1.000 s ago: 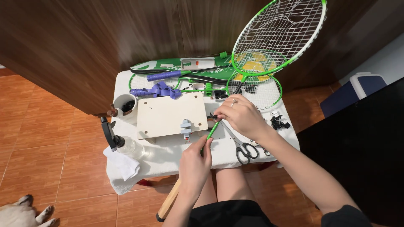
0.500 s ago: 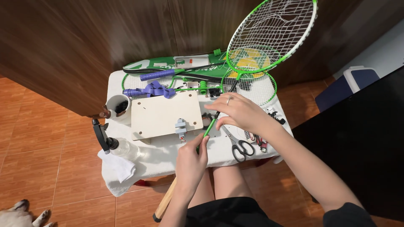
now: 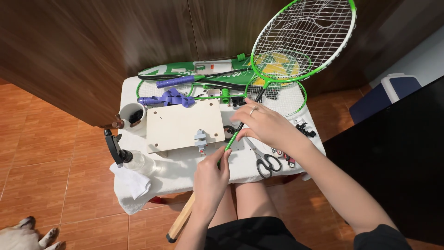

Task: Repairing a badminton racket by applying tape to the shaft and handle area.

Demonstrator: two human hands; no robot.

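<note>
Here, both hands [image 3: 210, 178] on racket [image 3: 303, 39], green cover [image 3: 185, 71] behind

My left hand [image 3: 210, 178] and right hand [image 3: 267, 126] grip the green racket [image 3: 303, 41] by its shaft over the bench [image 3: 175, 169], scissors [image 3: 266, 162] just beside.
</note>
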